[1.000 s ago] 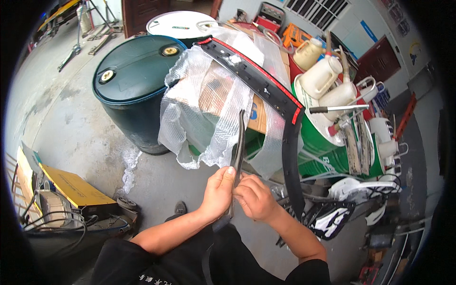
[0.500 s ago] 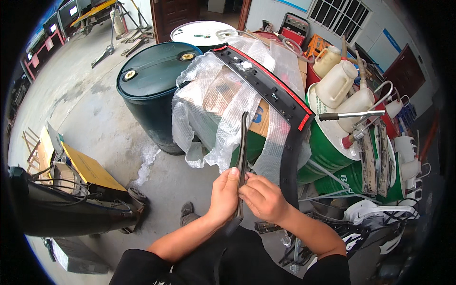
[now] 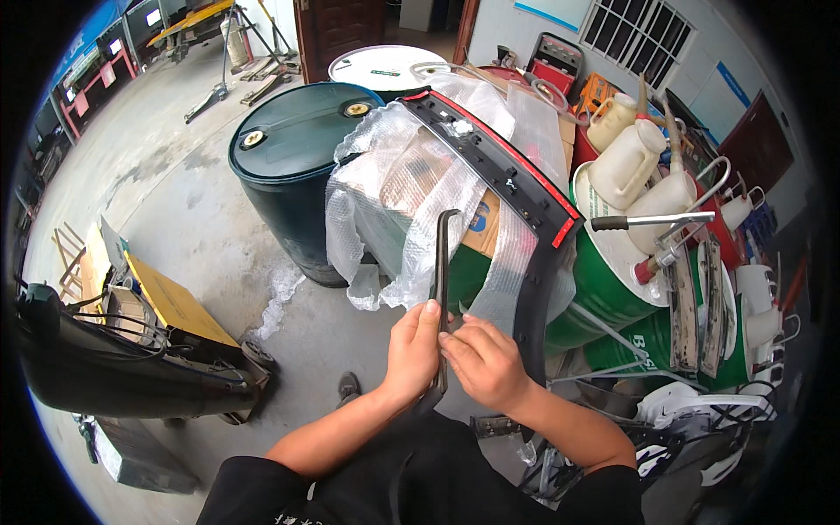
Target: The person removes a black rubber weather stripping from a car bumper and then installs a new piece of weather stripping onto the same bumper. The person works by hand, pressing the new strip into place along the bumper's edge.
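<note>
My left hand [image 3: 413, 352] is wrapped round a long, thin, black trim strip [image 3: 442, 254], thumb along its side. The strip stands nearly upright in front of me, and its top end hooks to the right. My right hand [image 3: 484, 363] pinches at the strip's right edge with curled fingers, against the left hand; what its fingertips grip is partly hidden. Just beyond lies a curved black trim panel [image 3: 490, 166] with red tape along its edges. It rests over bubble wrap [image 3: 376, 201] and cardboard on top of a drum.
A dark green drum [image 3: 302, 175] stands left of the wrap. On the right, white jugs [image 3: 628, 162] and a hand pump [image 3: 652, 262] sit on a green drum [image 3: 604, 271]. A dark bumper-like part [image 3: 131, 376] and a yellow panel [image 3: 175, 302] are at the left. Metal parts lie at lower right.
The view has shifted slightly. The strip's upper end has turned, so its hooked tip now shows more plainly. Both hands keep their places on it, with the right fingers slightly shifted.
</note>
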Motion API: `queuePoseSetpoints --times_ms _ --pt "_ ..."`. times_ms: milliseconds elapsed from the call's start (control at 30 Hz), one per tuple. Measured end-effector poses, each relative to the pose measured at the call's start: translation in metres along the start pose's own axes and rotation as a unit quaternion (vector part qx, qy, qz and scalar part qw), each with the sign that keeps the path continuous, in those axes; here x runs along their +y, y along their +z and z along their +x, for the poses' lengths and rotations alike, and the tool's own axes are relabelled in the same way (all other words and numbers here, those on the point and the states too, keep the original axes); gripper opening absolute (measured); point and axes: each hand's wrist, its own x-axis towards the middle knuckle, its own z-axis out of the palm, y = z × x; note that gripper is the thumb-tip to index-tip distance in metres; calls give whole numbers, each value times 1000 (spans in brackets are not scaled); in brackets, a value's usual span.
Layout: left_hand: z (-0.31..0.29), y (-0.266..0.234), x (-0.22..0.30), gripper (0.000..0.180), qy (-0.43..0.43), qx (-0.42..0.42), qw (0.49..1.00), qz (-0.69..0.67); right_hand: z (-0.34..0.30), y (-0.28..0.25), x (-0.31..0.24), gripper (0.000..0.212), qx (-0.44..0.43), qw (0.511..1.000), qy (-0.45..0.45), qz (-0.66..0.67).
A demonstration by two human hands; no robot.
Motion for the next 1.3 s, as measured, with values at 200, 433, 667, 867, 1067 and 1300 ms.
queuePoseSetpoints --times_ms 200,433,667,867,1067,1300 --pt "5 -10 -4 34 -4 -1 999 43 -4 7 -13 19 -18 996 83 -4" --pt "7 -24 -5 35 38 -44 986 155 -2 11 -18 16 -73 980 178 60" --pt "11 -37 -12 36 13 -71 984 161 -6 26 -20 16 -70 981 179 23" --pt "14 -39 -10 37 -2 -79 981 176 -6 40 -17 18 -29 985 169 6" --pt "32 -53 -11 36 -90 -42 994 47 0 40 -36 17 -34 978 187 81" --pt "33 -58 -5 35 -146 -62 982 -105 -10 28 -37 16 -64 936 334 95"
